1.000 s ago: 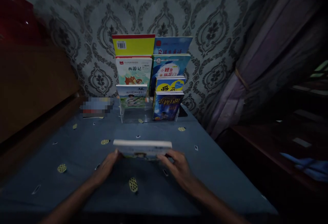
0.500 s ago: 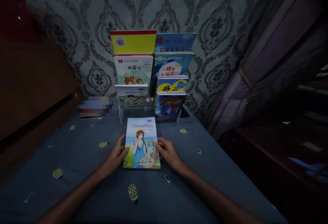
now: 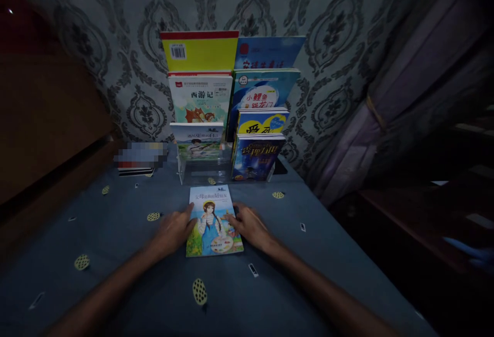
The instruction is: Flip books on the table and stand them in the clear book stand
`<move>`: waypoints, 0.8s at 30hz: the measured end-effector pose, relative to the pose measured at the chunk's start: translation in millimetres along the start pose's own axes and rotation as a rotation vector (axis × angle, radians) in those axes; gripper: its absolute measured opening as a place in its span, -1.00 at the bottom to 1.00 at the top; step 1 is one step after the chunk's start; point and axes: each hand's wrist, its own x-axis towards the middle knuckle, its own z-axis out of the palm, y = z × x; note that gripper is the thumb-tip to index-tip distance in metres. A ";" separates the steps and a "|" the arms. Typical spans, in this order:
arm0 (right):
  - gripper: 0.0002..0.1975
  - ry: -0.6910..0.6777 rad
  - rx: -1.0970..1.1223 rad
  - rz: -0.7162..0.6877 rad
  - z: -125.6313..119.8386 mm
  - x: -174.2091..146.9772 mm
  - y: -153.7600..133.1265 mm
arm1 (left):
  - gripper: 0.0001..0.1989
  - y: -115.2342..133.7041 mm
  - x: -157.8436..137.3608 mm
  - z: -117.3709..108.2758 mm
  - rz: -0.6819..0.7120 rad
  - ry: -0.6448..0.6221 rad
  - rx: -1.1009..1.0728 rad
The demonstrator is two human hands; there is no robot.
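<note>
A paperback book [image 3: 210,226] with a girl in blue overalls on its cover lies face up, or nearly so, on the table in front of me. My left hand [image 3: 174,230] grips its left edge, thumb on the cover. From the opposite side my right hand [image 3: 251,228] holds the right edge, its thumb also over the cover. The fingers beneath are partly hidden. Just beyond the book stands a clear tiered rack [image 3: 206,176]. Upright books fill its tiers in two columns, among them a landscape-cover book [image 3: 198,144] and a dark blue book [image 3: 254,159].
A small stack of books [image 3: 137,171], partly blurred out, lies at the back left of the blue tablecloth [image 3: 135,301]. A wooden cabinet [image 3: 50,121] borders the left side. A tied curtain [image 3: 357,136] hangs at the right. Patterned wall stands behind the rack.
The book has come down slightly toward me and looks flatter against the table. Both hands have stayed at its sides. The view has shifted a little closer to the rack.
</note>
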 end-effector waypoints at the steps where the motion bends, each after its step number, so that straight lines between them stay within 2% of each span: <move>1: -0.70 -0.009 -0.060 0.005 -1.9 -0.6 -2.6 | -0.51 2.0 1.9 -0.9 -0.002 0.032 0.075; 5: -0.66 -0.026 -0.270 0.045 -7.9 -2.5 -10.5 | -0.60 1.1 15.7 0.4 0.086 0.196 0.225; 10: -0.59 0.033 -0.359 0.030 -7.7 2.4 -10.7 | -0.61 -12.7 37.0 12.6 0.136 0.265 0.201; 16: -0.69 0.147 -0.398 -0.158 3.1 21.7 3.4 | -0.63 -21.2 46.7 19.7 0.199 0.293 0.165; 20: -0.69 0.226 -0.324 -0.269 11.4 29.6 17.6 | -0.64 -22.8 54.0 21.6 0.288 0.314 0.134; 24: -0.68 0.267 -0.264 -0.321 16.6 31.9 28.2 | -0.65 -21.3 65.6 25.3 0.375 0.337 0.081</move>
